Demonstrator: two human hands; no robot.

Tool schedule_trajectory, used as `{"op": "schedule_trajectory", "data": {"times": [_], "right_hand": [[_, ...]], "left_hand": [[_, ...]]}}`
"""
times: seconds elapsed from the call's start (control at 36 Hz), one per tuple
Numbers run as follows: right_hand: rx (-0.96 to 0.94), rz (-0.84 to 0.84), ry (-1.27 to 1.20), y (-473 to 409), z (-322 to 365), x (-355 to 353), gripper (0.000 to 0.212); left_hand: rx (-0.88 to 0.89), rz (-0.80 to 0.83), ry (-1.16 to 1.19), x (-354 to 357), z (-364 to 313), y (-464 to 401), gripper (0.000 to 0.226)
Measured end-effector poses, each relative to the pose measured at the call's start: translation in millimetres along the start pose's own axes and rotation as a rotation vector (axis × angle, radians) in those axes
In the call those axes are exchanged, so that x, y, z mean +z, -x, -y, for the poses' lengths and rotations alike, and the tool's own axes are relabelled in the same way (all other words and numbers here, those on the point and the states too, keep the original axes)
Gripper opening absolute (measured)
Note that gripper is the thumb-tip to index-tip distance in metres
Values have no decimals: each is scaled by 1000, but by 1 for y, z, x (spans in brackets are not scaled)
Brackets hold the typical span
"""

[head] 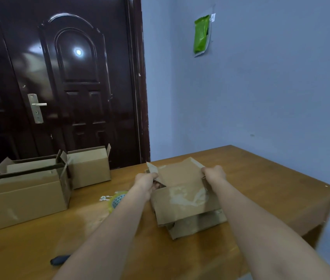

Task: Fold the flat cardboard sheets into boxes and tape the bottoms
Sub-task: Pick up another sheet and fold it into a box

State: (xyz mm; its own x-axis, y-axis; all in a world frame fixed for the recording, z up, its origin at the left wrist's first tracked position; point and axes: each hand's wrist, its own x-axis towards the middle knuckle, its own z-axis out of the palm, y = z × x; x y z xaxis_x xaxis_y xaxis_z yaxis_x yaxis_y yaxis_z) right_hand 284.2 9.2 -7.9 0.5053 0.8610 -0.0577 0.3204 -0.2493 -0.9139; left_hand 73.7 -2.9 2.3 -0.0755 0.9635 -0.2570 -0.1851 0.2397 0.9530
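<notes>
A brown cardboard box [182, 201], partly folded, stands on the wooden table [271, 184] in front of me, with old tape residue on its near face. My left hand [147, 181] grips its left flap and my right hand [214, 173] grips its right edge, both fingers curled round the cardboard. A flat cardboard piece [196, 224] lies under the box. A tape roll [117, 200] with a patterned core sits on the table just left of the box, partly hidden by my left forearm.
Three folded boxes stand at the table's left: a large one [24, 199] in front, one [32, 162] behind it and one [89, 168] to the right. A dark blue object [59, 259] lies near the front edge. A dark door [63, 81] is behind.
</notes>
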Motion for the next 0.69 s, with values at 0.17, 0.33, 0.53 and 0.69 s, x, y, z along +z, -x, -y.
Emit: {"op": "schedule_trajectory", "data": {"times": [0.17,0.33,0.53,0.69], "right_hand": [[-83,30,-427,11,23,3,4],[-94,191,-653,26,43,22,19],[-102,493,-700,47,62,61,25],[-47,580,-666,64,71,101,13]], "left_hand": [[117,20,-75,-19,-29,10,14],[318,60,-176,-43,-67,22,18],[564,12,-335,-84,-115,46,29],[678,-121,-734,-135,-154,64,16]]}}
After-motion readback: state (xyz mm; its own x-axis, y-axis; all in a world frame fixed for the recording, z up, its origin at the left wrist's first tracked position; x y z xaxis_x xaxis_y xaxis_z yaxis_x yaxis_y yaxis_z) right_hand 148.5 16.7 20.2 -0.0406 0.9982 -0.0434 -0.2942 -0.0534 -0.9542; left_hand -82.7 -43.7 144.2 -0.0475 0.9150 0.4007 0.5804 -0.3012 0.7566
